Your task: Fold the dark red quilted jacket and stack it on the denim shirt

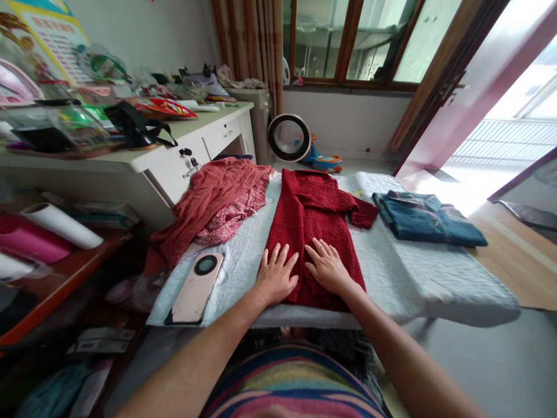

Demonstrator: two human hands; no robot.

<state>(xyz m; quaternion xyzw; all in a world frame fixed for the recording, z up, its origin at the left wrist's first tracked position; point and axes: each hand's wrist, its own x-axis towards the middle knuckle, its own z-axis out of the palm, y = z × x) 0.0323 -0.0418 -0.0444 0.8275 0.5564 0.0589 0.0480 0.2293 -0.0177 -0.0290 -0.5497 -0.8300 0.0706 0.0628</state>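
Note:
A dark red long-sleeved top (319, 232) lies partly folded on the cloth-covered table in front of me. One sleeve crosses its upper part, and the cuff sticks out to the right. My left hand (277, 276) rests flat on the lower left of the garment, fingers spread. On the lower right, my right hand (327, 266) presses flat too, its fingers apart. Neither hand grips the fabric. A phone (198, 287) lies face down to the left of my left hand.
Crumpled reddish clothes (226, 191) hang over the table's left side. Folded blue denim (430, 217) sits at the right on the pale quilted cloth (387, 278). A cluttered white desk (187, 139) stands at back left. Rolls (61, 226) lie on a low shelf at far left.

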